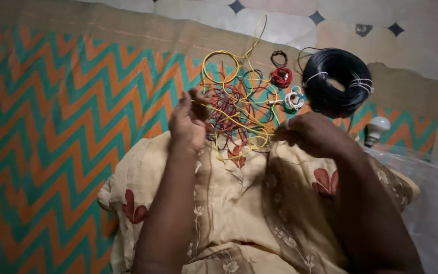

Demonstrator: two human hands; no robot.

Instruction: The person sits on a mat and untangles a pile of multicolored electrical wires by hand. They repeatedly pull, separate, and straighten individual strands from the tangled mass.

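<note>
Yellow wire (231,114) pinched taut between left hand (187,122) and right hand (307,133), both closed on it, above tangled wires (234,109) on zigzag mat (51,101), black coil (336,81), small red spool (282,77), white bulb (376,129) beyond, clear plastic bag (432,203) at right.

Both forearms are bare from the elbow down, with no sleeve, cuff, watch or bangle showing on either one. The left hand (187,124) and the right hand (313,134) wear no gloves; the picture is too dim and soft to tell whether any finger carries a ring. Over the lap lies a beige garment (229,203) printed with rust-red flowers and small pale sprigs, crossed by darker brownish bands, possibly a sari or long skirt.
</note>
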